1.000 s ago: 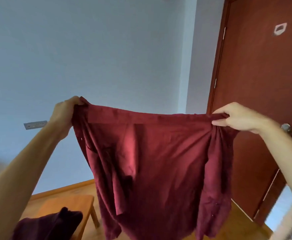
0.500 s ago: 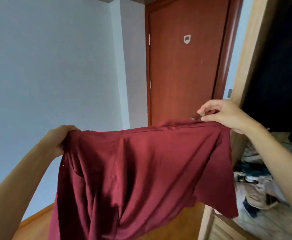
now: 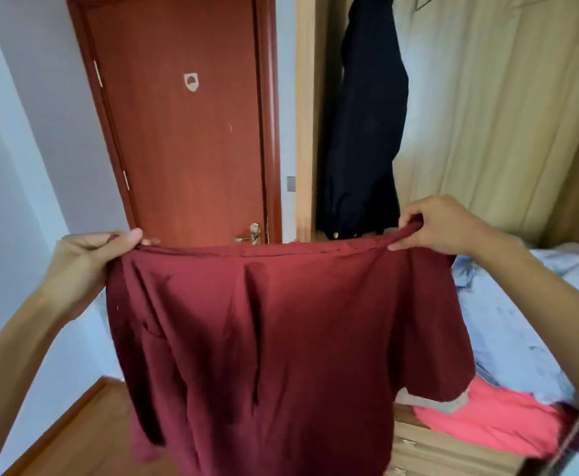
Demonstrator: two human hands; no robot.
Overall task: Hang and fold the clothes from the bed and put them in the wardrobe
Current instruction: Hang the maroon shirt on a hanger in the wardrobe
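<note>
I hold the maroon shirt [image 3: 264, 331] up in front of me, spread wide between both hands; my left hand [image 3: 88, 261] has its grip closed round one top corner of the cloth, fingers curled over the bunched edge with the thumb on top; my right hand [image 3: 442, 226] pinches the other top corner, fingers bent down round a roll of the fabric. The top edge runs nearly level and fairly taut between the two grips; below it the shirt hangs in loose folds, a chest pocket showing near the left side, the lower hem running out of view at the bottom.

Behind the shirt stands a reddish-brown door [image 3: 181, 132], shut, with a metal handle [image 3: 252, 235] just above the shirt's top edge and a small pale shield-shaped mark [image 3: 191, 82] higher up; to the right of the door is the open wardrobe [image 3: 305, 115], its light wooden side panel upright, and a dark garment [image 3: 363, 132] hangs inside it; further right a beige curtain [image 3: 504, 108] hangs in folds. At the lower right lie pale blue cloth [image 3: 508, 321] and, nearer me, a coral-pink garment [image 3: 494, 424], above light wooden drawer fronts [image 3: 435, 455]; a wooden floor [image 3: 85, 438] shows at the lower left.
</note>
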